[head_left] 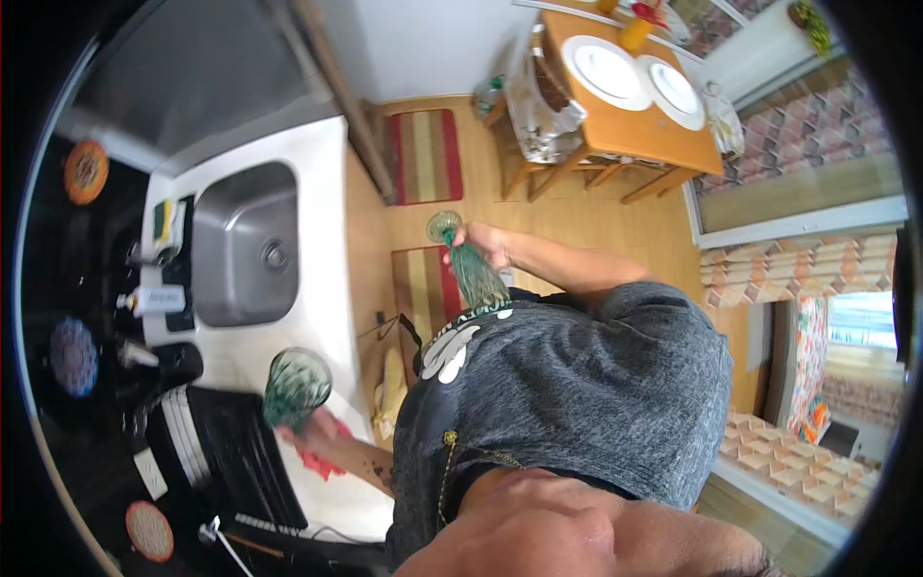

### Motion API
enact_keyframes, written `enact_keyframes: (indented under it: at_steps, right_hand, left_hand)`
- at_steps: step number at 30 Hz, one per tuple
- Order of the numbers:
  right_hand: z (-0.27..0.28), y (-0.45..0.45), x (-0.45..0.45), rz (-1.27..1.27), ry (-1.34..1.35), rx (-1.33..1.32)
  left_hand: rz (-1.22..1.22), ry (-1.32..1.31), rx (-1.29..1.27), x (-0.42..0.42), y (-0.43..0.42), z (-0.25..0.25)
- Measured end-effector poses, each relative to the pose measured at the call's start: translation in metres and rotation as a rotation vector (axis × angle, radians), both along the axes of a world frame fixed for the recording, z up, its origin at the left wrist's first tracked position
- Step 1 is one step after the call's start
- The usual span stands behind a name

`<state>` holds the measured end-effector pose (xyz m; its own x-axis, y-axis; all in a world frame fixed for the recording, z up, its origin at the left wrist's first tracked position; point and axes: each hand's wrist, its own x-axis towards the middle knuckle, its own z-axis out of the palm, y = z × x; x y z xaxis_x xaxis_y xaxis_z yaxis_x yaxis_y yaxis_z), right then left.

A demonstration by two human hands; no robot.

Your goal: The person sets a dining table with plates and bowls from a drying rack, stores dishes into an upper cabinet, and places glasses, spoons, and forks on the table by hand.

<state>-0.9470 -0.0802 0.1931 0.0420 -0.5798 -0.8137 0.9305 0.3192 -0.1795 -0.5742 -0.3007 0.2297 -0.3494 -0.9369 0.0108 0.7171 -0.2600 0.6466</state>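
My left hand point(322, 435) is closed around the lower part of a green glass point(291, 396) over the white counter. Its round rim faces up toward me. My right hand point(486, 245), out past the counter's edge, grips a green goblet point(477, 274) near its stem. The goblet's round foot points away from me, and its ribbed bowl slants toward my grey shirt. A red cloth point(321, 464) lies on the counter beside my left wrist, partly hidden by it.
A steel sink point(245, 245) is set in the white counter point(322, 240), near a black dish rack point(255, 457). A sponge point(173, 223) sits behind the sink. Behind my right arm stands a wooden table point(615, 142) with white plates point(606, 72). Striped mats point(426, 159) lie on the floor.
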Motion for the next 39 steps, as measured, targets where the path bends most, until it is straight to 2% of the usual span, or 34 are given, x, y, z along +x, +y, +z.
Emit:
enact_keyframes:
  at_steps: [1, 2, 3, 4, 5, 6, 7, 9, 11, 12, 15, 17, 19, 21, 22, 24, 25, 27, 29, 31, 32, 33, 35, 37, 39]
  right_hand:
    - [-0.005, 0.029, -0.014, 0.008, 0.011, -0.028]
    - [-0.009, 0.055, -0.025, 0.014, 0.019, -0.059]
    - [-0.008, 0.079, -0.039, -0.011, 0.018, -0.048]
    - [-0.006, 0.101, -0.05, -0.075, 0.093, -0.009]
    - [-0.01, 0.115, -0.055, -0.146, 0.17, 0.022]
    - [-0.005, 0.138, -0.069, -0.199, 0.172, 0.091]
    - [-0.013, 0.163, -0.088, -0.223, 0.168, 0.093]
    - [-0.031, 0.212, -0.119, -0.299, 0.101, -0.126]
    - [-0.031, 0.255, -0.145, -0.376, 0.07, -0.128]
    - [-0.042, 0.21, -0.098, -0.424, 0.098, -0.131]
    - [-0.056, 0.263, -0.126, -0.496, 0.108, -0.225]
    - [-0.062, 0.285, -0.129, -0.578, 0.14, -0.263]
    - [-0.06, 0.288, -0.128, -0.707, 0.102, -0.26]
    - [-0.044, 0.303, -0.154, -0.821, 0.148, 0.009]
    - [-0.048, 0.317, -0.171, -0.942, 0.119, -0.067]
    - [-0.039, 0.337, -0.203, -1.127, 0.119, -0.133]
    - [-0.021, 0.35, -0.228, -1.178, 0.152, -0.125]
    - [-0.012, 0.37, -0.251, -1.26, 0.284, -0.354]
    - [-0.001, 0.39, -0.293, -1.504, 0.356, -0.389]
    - [-0.008, 0.424, -0.337, -1.509, 0.413, -0.429]
    - [-0.011, 0.442, -0.362, -1.499, 0.483, -0.482]
    - [0.011, 0.426, -0.326, -1.463, 0.528, -0.505]
    - [0.014, 0.437, -0.358, -1.45, 0.485, -0.559]
    - [0.024, 0.432, -0.387, -1.42, 0.517, -0.524]
    - [0.029, 0.422, -0.425, -1.421, 0.501, -0.432]
  left_hand:
    - [-0.257, 0.018, -0.001, -0.054, 0.018, -0.002]
    - [-0.395, 0.098, 0.15, -0.099, 0.032, -0.023]
    - [-0.418, 0.14, 0.28, -0.149, 0.06, -0.022]
    - [-0.66, 0.523, 0.487, -0.194, 0.078, -0.032]
    - [-0.692, 0.528, 0.609, -0.23, 0.096, -0.037]
    - [-0.763, 0.42, 0.484, -0.276, 0.126, -0.026]
    - [-0.871, 0.398, 0.526, -0.316, 0.146, -0.035]
    - [-0.991, 0.362, 0.584, -0.385, 0.186, -0.039]
    - [-1.227, 0.425, 0.913, -0.448, 0.227, -0.022]
    - [-1.27, 0.433, 0.934, -0.419, 0.175, -0.037]
    - [-1.403, 0.385, 1.029, -0.498, 0.205, -0.047]
    - [-1.464, 0.268, 0.808, -0.539, 0.21, -0.047]
    - [-1.51, 0.244, 0.85, -0.568, 0.208, -0.048]
    - [-1.653, 0.357, 0.652, -0.614, 0.223, -0.049]
    - [-1.687, 0.32, 0.685, -0.64, 0.23, -0.05]
    - [-1.708, 0.222, 0.317, -0.69, 0.238, -0.046]
    - [-1.737, 0.212, 0.338, -0.717, 0.243, -0.041]
    - [-1.748, 0.064, -0.013, -0.748, 0.241, -0.027]
    - [-1.756, 0.055, -0.038, -0.792, 0.258, -0.018]
    - [-1.791, 0.022, -0.282, -0.834, 0.275, -0.013]
    - [-1.757, -0.007, -0.189, -0.847, 0.288, -0.011]
    - [-1.729, 0.043, -0.213, -0.797, 0.261, 0.003]
    - [-1.586, -0.051, -0.377, -0.818, 0.261, -0.019]
    - [-1.534, -0.113, -0.4, -0.829, 0.253, -0.032]
    - [-1.351, -0.24, -0.54, -0.834, 0.244, -0.037]
